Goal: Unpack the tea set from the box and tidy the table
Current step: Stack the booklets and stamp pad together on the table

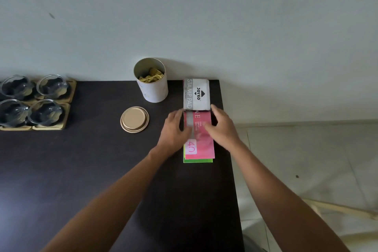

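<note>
A pink flat box [202, 145] lies on a green one [198, 161] near the dark table's right edge. My left hand [173, 129] rests against the pink box's left side and my right hand [222, 127] lies on its right side, fingers spread over the top. A white stamp pad box [197, 94] sits just behind them, touching. At the far left, several clear glass cups [51, 86] stand on wooden coasters [65, 116].
An open white tin [152, 88] with gold-wrapped packets stands by the wall; its gold lid [134, 119] lies on the dark table [81, 170] in front. The table's right edge drops to a tiled floor [306, 159].
</note>
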